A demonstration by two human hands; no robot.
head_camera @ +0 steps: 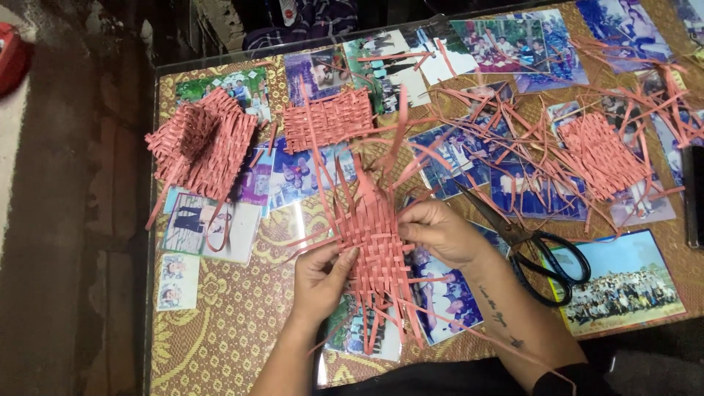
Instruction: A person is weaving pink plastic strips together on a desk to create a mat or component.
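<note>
Between the two hands, low on the bench [220,323], a half-woven mat of pink paper strips [372,235] is held up slightly off the glass top. The left hand [323,275] has its grip clamped on the mat's near left edge, thumb on top. The right hand [440,231] pinches the mat's right edge, fingers closed on the strips. Loose strip ends fan out above and below both grips. Just right of the right hand's grip lie black-handled scissors [539,253]. Beyond the grips sits a small flat woven square [328,117], and farther left of it a woven box shape [202,143]. Well to the right is another woven piece [605,154] amid scattered loose strips [513,110]. Photographs [623,282] lie under the glass.
</note>
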